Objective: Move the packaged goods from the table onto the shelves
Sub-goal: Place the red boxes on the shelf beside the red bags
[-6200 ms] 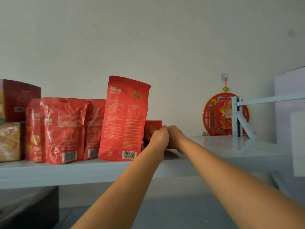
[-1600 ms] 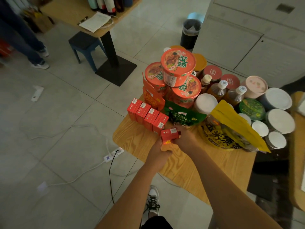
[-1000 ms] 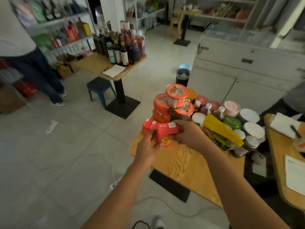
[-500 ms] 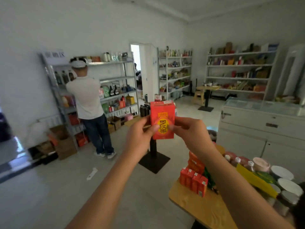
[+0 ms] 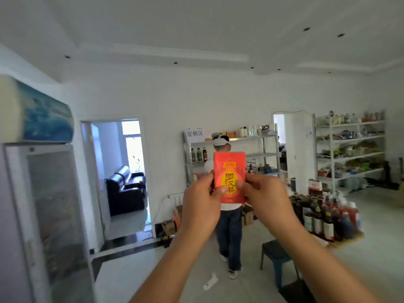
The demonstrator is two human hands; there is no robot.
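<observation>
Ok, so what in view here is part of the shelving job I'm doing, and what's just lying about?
Part of the job:
red box, held upright between the left hand and the right hand

Just about:
dark bottles
blue stool
black sofa
glass-door cooler
another person at a shelving unit

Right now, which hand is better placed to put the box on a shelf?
Probably the right hand: it and the left hand both pinch the box, but the shelves in view stand on its side.
</observation>
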